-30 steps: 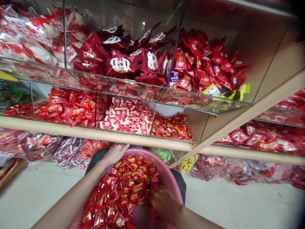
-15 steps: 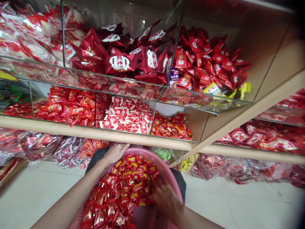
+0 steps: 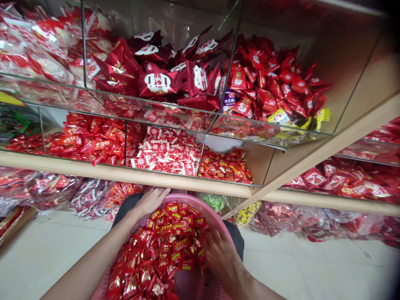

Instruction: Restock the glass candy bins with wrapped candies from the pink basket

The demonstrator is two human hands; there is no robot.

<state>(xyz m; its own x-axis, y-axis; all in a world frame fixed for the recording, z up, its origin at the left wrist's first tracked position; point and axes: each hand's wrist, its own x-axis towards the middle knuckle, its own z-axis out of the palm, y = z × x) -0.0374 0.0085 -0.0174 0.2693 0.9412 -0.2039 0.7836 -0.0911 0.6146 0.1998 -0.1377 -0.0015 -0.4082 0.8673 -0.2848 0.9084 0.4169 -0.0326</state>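
A pink plastic basket (image 3: 218,225) with perforated sides sits between my knees, holding many small red-and-gold wrapped candies (image 3: 168,241). Over its far left rim lies my left hand (image 3: 151,202), gripping the edge with the fingers pointing right. My right hand (image 3: 218,252) is inside the basket at the right side of the pile. Its fingers are curled down into the candies, and the fingertips are hidden. Bare pink mesh of the basket shows below that hand.
A wooden shelf edge (image 3: 175,182) runs just beyond the basket. Glass-fronted bins above hold red-and-white candies (image 3: 168,152), small red candies (image 3: 225,166) and maroon packets (image 3: 159,81). Clear bags of sweets (image 3: 278,216) lie beneath the shelf on the tiled floor (image 3: 281,266).
My right hand has shifted slightly up and to the right within the basket, and a few candies beside it have moved. My left hand stays on the rim.
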